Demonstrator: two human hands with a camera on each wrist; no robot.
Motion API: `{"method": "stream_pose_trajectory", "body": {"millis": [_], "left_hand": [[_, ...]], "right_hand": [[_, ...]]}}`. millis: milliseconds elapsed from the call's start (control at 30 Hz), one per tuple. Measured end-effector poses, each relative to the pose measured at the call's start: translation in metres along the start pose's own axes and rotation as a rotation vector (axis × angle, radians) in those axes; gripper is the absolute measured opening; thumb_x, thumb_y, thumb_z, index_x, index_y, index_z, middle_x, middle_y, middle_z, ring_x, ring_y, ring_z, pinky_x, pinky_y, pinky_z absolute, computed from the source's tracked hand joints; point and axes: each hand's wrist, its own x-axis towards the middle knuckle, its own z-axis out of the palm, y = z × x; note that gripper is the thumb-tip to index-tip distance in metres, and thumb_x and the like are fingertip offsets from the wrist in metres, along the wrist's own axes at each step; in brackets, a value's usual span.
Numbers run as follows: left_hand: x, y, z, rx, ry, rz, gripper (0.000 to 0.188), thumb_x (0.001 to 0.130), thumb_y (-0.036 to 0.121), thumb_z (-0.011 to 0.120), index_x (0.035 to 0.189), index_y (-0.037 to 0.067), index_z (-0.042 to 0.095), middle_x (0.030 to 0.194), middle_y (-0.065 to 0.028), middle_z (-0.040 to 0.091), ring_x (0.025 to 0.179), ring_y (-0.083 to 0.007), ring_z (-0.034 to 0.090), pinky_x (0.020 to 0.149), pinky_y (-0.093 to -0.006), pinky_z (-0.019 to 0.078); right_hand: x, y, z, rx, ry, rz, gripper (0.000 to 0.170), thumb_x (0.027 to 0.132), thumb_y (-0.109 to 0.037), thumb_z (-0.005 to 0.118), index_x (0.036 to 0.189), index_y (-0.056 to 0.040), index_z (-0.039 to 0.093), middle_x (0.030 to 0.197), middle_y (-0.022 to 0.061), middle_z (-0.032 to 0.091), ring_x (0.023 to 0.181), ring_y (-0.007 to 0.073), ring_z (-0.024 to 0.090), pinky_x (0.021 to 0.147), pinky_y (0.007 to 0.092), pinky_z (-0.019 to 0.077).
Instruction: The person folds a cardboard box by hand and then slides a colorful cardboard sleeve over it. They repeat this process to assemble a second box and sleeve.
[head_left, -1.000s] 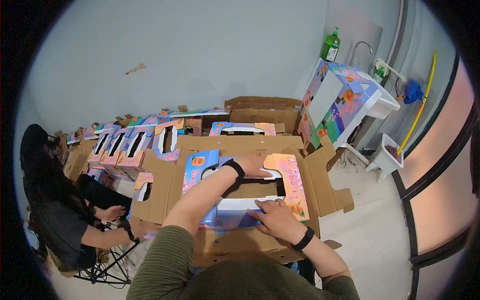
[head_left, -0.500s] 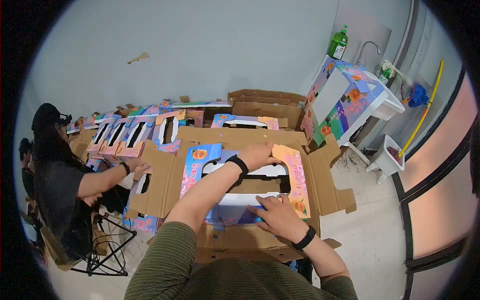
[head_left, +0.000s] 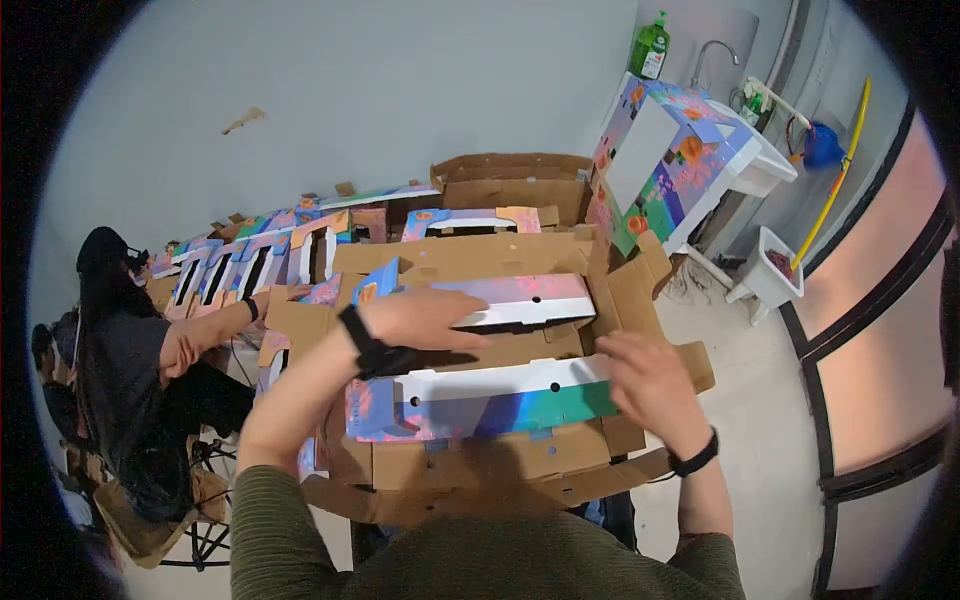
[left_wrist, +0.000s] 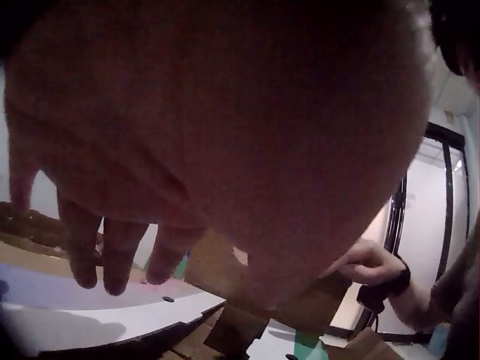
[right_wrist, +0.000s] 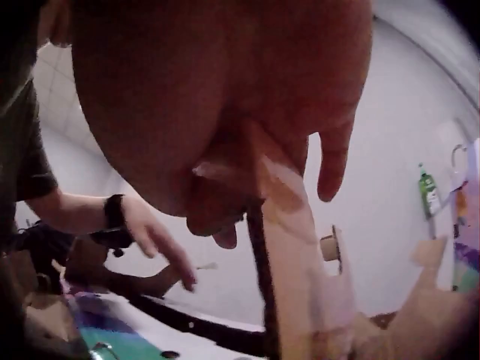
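Brown cardboard (head_left: 470, 262) spreads before me, and on it lies the box (head_left: 480, 412), between my two hands — its near panel printed blue, purple and green under a white strip, its far panel (head_left: 535, 290) mostly pink, with a long opening between them. My left hand (head_left: 415, 318) reaches over the left end, fingers straight and slightly spread, above that opening; whether they touch the far panel I can't tell. My right hand (head_left: 650, 385) is at the right end, fingers bent and blurred; the right wrist view shows a flap (right_wrist: 289, 292) rising to my palm, but I can't tell whether I pinch it. Black bands circle both my wrists. To my left a person (head_left: 125, 345) in dark clothes sits reaching toward more boxes (head_left: 225, 275) — and beyond my right hand stand a sink (head_left: 770, 165) and a green bottle (head_left: 650, 50).
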Motion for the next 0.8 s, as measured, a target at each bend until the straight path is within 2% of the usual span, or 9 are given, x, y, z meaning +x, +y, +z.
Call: {"method": "stream_pose_trajectory", "body": {"millis": [200,267,367,467,500,567,633,733,800], "left_hand": [[-0.091,0.017,-0.036,-0.021,-0.077,-0.202,0.053,0.097,0.051,0.061,0.125,0.007,0.066,0.113,-0.0166,0.071,0.106,-0.0324,0.067,0.094,-0.0458,0.0509],[-0.112,0.001,-0.022,0.026,-0.110,-0.209,0.046,0.099,0.042,0.058,0.125,0.004,0.064,0.119,-0.0180,0.068,0.126,-0.0341,0.058,0.102,-0.0441,0.0465],[-0.141,-0.039,0.019,0.039,0.112,-0.137,0.041,0.103,0.041,0.053,0.119,0.006,0.068,0.119,-0.0160,0.069,0.136,-0.0310,0.051,0.111,-0.0471,0.0398],[-0.157,-0.018,-0.004,-0.120,0.108,-0.402,0.045,0.107,0.041,0.046,0.106,0.005,0.073,0.120,-0.0152,0.070,0.142,-0.0307,0.045,0.117,-0.0494,0.0328],[-0.165,-0.026,-0.003,-0.156,0.141,-0.397,0.055,0.108,0.045,0.043,0.092,0.004,0.075,0.124,-0.0161,0.069,0.145,-0.0319,0.042,0.119,-0.0466,0.0306],[-0.187,-0.079,0.019,-0.328,0.150,-0.285,0.054,0.107,0.045,0.046,0.089,0.004,0.075,0.126,-0.0164,0.069,0.146,-0.0327,0.040,0.120,-0.0459,0.0293],[-0.212,-0.099,0.015,-0.391,0.074,-0.153,0.030,0.104,0.026,0.050,0.104,0.003,0.070,0.129,-0.0126,0.066,0.123,-0.0315,0.060,0.125,-0.0529,0.0235],[-0.228,-0.103,0.023,-0.334,0.077,-0.232,0.026,0.101,0.027,0.057,0.104,0.004,0.070,0.128,-0.0131,0.066,0.125,-0.0299,0.059,0.125,-0.0502,0.0231],[-0.225,-0.088,0.012,-0.256,-0.034,-0.239,0.024,0.097,0.029,0.065,0.098,0.006,0.071,0.134,-0.0124,0.065,0.142,-0.0342,0.040,0.123,-0.0474,0.0237]], "right_hand": [[-0.055,0.053,-0.009,0.012,0.075,0.296,0.029,0.082,0.000,0.059,0.109,-0.0042,0.069,0.122,0.0122,0.068,0.119,0.0332,0.061,0.104,0.0444,0.0466],[-0.074,0.070,0.001,0.038,0.067,0.364,0.027,0.084,0.000,0.058,0.108,-0.0022,0.069,0.120,0.0149,0.069,0.118,0.0352,0.061,0.103,0.0446,0.0471],[-0.092,0.087,0.016,0.102,0.059,0.429,0.025,0.085,0.000,0.056,0.108,0.0009,0.068,0.117,0.0211,0.069,0.113,0.0394,0.063,0.101,0.0463,0.0489],[-0.094,0.089,0.026,0.074,0.040,0.502,0.026,0.086,0.001,0.055,0.109,0.0018,0.067,0.117,0.0222,0.069,0.112,0.0417,0.062,0.099,0.0474,0.0497],[-0.096,0.092,0.028,0.043,0.001,0.485,0.027,0.087,0.002,0.055,0.112,0.0015,0.065,0.118,0.0230,0.068,0.111,0.0432,0.062,0.098,0.0476,0.0498],[-0.095,0.090,0.034,0.034,-0.008,0.506,0.028,0.088,0.001,0.056,0.115,0.0010,0.063,0.119,0.0226,0.067,0.111,0.0428,0.062,0.098,0.0475,0.0497],[-0.099,0.090,0.039,0.000,-0.010,0.472,0.029,0.090,0.001,0.057,0.118,-0.0002,0.060,0.122,0.0214,0.066,0.113,0.0414,0.061,0.099,0.0472,0.0491],[-0.105,0.096,0.046,0.006,0.000,0.497,0.030,0.091,0.002,0.056,0.120,-0.0012,0.060,0.124,0.0208,0.065,0.116,0.0406,0.060,0.100,0.0468,0.0481],[-0.109,0.097,0.046,-0.035,-0.039,0.522,0.034,0.091,0.002,0.054,0.124,-0.0024,0.060,0.132,0.0208,0.061,0.123,0.0396,0.057,0.105,0.0461,0.0464]]}}
